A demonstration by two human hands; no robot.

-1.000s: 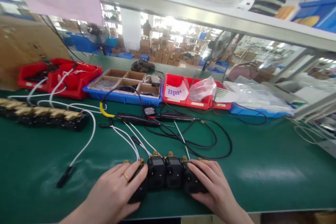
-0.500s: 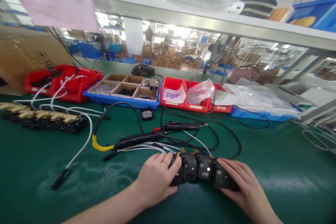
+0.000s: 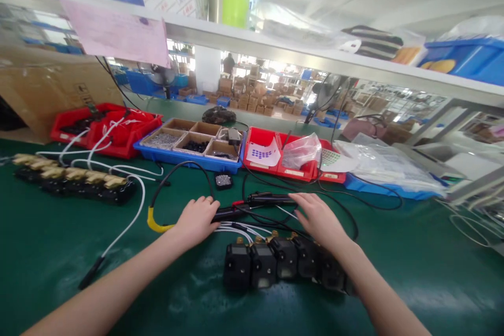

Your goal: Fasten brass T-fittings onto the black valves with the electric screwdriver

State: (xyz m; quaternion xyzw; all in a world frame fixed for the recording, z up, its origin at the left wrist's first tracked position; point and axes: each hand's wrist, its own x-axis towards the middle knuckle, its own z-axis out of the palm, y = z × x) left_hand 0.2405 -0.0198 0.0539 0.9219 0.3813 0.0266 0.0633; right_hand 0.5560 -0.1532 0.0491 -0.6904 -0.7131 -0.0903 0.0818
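Observation:
My left hand [image 3: 199, 220] is closed over the black body of an electric screwdriver [image 3: 230, 213], whose cord end has a yellow sleeve [image 3: 157, 224]. A second black pen-shaped tool [image 3: 270, 199] lies beyond it, pointing right. At its right end is my right hand [image 3: 321, 220], fingers stretched out and together, the fingertips over or touching it. Below the hands a curved row of black box-shaped units [image 3: 263, 268] with brass fittings rests on the green bench [image 3: 189, 299]. My right forearm partly covers the row's right end. White cables [image 3: 236, 228] run behind the row.
Another row of black units with brass fittings [image 3: 74, 176] lies at left, its white cables trailing. Behind stand red bins [image 3: 106, 147], a blue tray [image 3: 189, 160] of sorted small parts, more red bins [image 3: 291, 170] and plastic bags [image 3: 389, 160]. A small dark box [image 3: 223, 181] holds screws. A shelf [image 3: 244, 37] spans above.
Both hands have let go of the black unit row and moved forward to the tools. My left hand has come down on the electric screwdriver. The camera view has tilted up slightly.

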